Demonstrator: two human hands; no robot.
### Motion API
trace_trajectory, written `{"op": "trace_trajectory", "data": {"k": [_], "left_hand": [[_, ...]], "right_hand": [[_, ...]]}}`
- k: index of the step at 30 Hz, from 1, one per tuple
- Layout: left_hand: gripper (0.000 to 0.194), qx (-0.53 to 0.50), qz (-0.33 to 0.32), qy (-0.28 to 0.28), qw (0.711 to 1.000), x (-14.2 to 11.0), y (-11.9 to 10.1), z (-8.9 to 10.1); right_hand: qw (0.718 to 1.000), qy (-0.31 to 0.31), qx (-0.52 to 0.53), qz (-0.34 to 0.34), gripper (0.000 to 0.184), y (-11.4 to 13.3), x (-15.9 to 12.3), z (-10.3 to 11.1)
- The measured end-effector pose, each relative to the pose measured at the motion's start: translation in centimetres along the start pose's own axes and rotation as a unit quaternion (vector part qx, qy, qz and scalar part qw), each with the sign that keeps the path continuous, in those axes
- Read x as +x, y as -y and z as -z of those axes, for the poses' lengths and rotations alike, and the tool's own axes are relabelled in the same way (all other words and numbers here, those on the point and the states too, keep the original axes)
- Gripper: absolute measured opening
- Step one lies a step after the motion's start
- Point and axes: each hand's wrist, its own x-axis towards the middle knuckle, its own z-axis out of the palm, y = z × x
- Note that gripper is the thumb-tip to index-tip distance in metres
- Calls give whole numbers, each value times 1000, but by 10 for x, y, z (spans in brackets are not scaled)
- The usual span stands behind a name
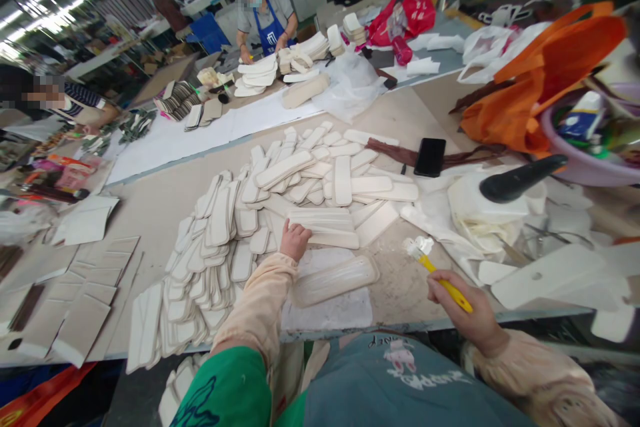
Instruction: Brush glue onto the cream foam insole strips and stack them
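My left hand [295, 239] is closed on the near end of a small stack of cream, oblong flat pieces [325, 227] in front of me. My right hand [463, 310] grips a yellow-handled brush [435, 270] whose white bristles point up and to the left. Between the two hands lies a cream piece [334, 279] on a white, glue-smeared sheet [330, 310]. A broad heap of the same cream pieces [280, 193] spreads across the table beyond and to the left of my left hand.
A black phone [430, 157] lies past the heap. At right stand a white tub with a black-handled tool [520, 177], an orange bag [545, 73] and a purple basin [590, 167]. Grey card pieces [85, 300] lie at left. Two people work at the far tables.
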Motion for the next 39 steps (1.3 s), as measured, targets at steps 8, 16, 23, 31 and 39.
{"op": "trace_trajectory", "data": {"k": [8, 16, 23, 31, 39], "left_hand": [[12, -20, -14, -8, 1000, -2, 0, 4], [14, -29, -46, -9, 998, -7, 8, -5], [14, -54, -69, 11, 996, -9, 21, -13], [18, -82, -90, 30, 992, -9, 24, -13], [13, -79, -101, 2, 992, -16, 25, -10]], "right_hand": [[1000, -5, -8, 1, 15, 13, -4, -17], [999, -8, -35, -13, 17, 32, -11, -37], [998, -17, -68, 3, 17, 36, -17, -57], [996, -23, -87, -8, 18, 46, -21, -68], [995, -22, -90, -20, 17, 45, -25, -73]]}}
